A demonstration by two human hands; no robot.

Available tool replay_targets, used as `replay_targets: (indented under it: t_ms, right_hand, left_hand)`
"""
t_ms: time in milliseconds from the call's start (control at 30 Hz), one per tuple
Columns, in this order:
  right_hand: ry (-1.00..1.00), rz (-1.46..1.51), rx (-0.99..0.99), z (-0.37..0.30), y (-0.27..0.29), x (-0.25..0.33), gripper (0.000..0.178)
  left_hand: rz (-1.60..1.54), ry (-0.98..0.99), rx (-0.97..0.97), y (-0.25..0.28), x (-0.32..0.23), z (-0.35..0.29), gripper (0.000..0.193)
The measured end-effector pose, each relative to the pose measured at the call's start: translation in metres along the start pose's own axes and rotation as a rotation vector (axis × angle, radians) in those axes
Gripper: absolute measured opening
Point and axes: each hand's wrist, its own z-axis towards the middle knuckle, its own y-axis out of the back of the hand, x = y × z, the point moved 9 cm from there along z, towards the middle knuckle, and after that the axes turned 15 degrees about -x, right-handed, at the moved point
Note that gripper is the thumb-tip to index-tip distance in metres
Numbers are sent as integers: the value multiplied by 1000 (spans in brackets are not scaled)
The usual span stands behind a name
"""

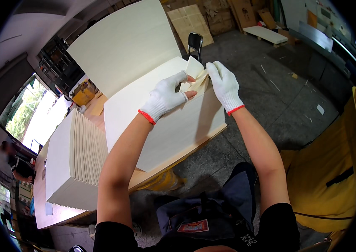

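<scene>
A large cream block of sheets or board [165, 134] stands at the table's edge before me. My left hand [163, 95], in a white glove with bare thumb and index tips, rests on its top with those two fingers spread. At the block's far right corner my right hand [224, 83], gloved in white with a red cuff, is closed on the edge of a folded, creased piece of cream paper [201, 82]. Left fingertips lie next to this paper. Behind the block a big cream panel [123, 46] rises upright, slightly curved.
A thick stack of cream boards [81, 155] stands left on the wooden table [41, 210]. A black chair [195, 43] is beyond the block. At right hangs a yellow cloth [333, 168]. Far left, another person [20, 166] stands by the table. Scraps [320, 109] lie on the floor.
</scene>
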Motion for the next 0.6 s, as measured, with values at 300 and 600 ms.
replay_targets:
  t_ms: [300,600]
  right_hand:
    - [-100,0,63,1,0,0,55]
    - [-88,0,9,2,3,-5,51]
  left_hand:
    - [-142,-177,-190,10,-2,3,30]
    - [-50,42,-22,-3,-7,0,25]
